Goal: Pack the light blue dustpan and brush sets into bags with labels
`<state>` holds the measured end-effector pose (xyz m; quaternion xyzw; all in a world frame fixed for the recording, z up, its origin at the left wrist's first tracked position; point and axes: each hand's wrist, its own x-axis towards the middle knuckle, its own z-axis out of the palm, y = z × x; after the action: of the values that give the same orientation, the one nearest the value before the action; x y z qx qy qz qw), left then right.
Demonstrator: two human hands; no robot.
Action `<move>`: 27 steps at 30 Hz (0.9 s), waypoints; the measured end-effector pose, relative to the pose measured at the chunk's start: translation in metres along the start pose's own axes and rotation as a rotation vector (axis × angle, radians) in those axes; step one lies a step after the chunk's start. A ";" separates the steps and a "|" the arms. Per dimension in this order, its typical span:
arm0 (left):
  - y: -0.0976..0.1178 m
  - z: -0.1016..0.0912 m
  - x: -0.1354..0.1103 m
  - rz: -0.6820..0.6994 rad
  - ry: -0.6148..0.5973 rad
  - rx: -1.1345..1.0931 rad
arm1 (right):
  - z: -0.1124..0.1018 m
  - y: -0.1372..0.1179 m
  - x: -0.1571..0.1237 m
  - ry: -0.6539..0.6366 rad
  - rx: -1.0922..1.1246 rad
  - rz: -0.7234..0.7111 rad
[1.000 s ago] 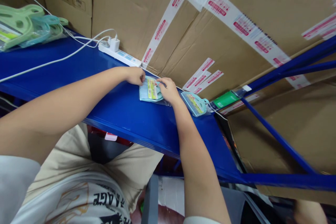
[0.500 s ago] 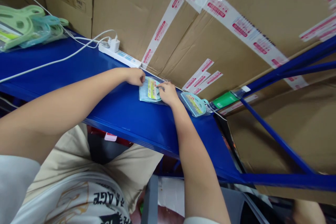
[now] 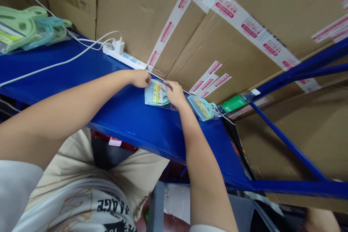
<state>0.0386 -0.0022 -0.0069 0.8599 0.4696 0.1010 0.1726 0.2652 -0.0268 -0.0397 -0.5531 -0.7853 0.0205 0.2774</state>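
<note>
While both arms stretched across the blue shelf [image 3: 127, 116], the left hand [image 3: 140, 78] was curled with its fingers pinched on the upper left edge of a light-blue packet [image 3: 154, 96] lying flat at the frame's centre. The right hand [image 3: 175, 93] pressed its bunched fingertips onto the packet's right end, and 1 similar packet [image 3: 202, 107] lay just right of that wrist.

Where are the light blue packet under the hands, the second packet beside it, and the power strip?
light blue packet [image 3: 155, 95], head view, on its printed label
second packet [image 3: 202, 107], head view, on its label
power strip [image 3: 126, 58], head view, on its white top face
</note>
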 end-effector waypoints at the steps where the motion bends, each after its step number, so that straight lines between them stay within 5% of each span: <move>1: 0.000 -0.001 0.000 0.000 0.007 0.000 | -0.002 0.001 0.000 0.014 -0.003 0.013; 13: 0.016 0.000 -0.006 0.048 0.015 0.054 | -0.025 0.027 -0.008 0.098 -0.146 0.398; 19: 0.026 0.004 -0.008 0.029 0.001 0.088 | -0.023 0.016 -0.005 0.081 -0.112 0.129; 27: 0.019 0.008 -0.003 0.030 -0.011 0.032 | -0.004 -0.009 0.002 0.006 -0.074 0.016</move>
<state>0.0548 -0.0159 -0.0069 0.8701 0.4571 0.0915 0.1600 0.2588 -0.0298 -0.0331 -0.5693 -0.7802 -0.0083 0.2591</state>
